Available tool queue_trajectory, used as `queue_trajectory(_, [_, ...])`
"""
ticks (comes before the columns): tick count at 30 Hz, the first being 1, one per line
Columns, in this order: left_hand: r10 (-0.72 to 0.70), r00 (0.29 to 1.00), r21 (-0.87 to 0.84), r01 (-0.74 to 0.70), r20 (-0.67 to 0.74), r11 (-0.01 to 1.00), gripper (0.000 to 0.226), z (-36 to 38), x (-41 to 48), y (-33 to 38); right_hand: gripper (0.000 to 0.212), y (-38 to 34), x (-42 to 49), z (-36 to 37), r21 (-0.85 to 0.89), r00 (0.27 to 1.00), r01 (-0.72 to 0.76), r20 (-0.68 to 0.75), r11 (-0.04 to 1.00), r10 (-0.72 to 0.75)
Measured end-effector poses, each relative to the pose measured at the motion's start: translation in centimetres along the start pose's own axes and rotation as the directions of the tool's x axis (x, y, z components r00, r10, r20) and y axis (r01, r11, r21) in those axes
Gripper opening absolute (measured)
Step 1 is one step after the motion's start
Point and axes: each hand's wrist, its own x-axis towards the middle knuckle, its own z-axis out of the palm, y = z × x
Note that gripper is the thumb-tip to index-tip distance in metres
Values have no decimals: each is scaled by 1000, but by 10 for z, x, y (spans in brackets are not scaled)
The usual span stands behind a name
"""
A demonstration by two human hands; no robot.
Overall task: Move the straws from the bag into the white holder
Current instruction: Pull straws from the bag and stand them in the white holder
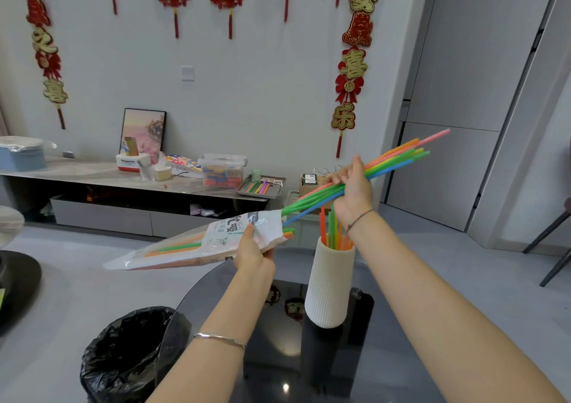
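My left hand (pixel 251 249) grips the clear straw bag (pixel 191 245) near its torn mouth, holding it tilted up to the right. A few straws remain inside the bag. My right hand (pixel 352 189) is closed around a bundle of colourful straws (pixel 398 160), most of their length out of the bag, their lower ends still at its mouth. The white ribbed holder (pixel 329 288) stands upright on the dark glass table (pixel 401 356), just below my right hand. Several straws (pixel 332 231) stand in it.
A bin lined with a black bag (pixel 129 353) sits on the floor by the table's left edge. Behind, a low cabinet (pixel 102 173) along the wall carries boxes, a tray and clutter. A chair leg (pixel 547 232) shows at the right.
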Motion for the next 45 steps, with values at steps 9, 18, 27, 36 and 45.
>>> queue_trajectory(9, [-42,999,99,43,-12,994,51,-5,13,-11,47,-60,26,16,-151,979,203,54,967,-197])
queue_trajectory(18, [-42,999,71,42,-4,997,54,-1,23,-31,47,-62,36,-10,-402,969,248,96,882,-229])
queue_trajectory(27, [-31,1000,82,30,2,996,54,9,18,-42,41,-22,42,-43,-723,975,207,212,659,-73])
queue_trajectory(36, [-29,1000,107,29,-6,994,50,9,21,-44,21,-5,44,-79,-924,963,221,258,310,83])
queue_trajectory(45, [-19,1000,98,19,1,995,53,7,18,-44,44,-15,42,-74,-865,883,445,467,233,44])
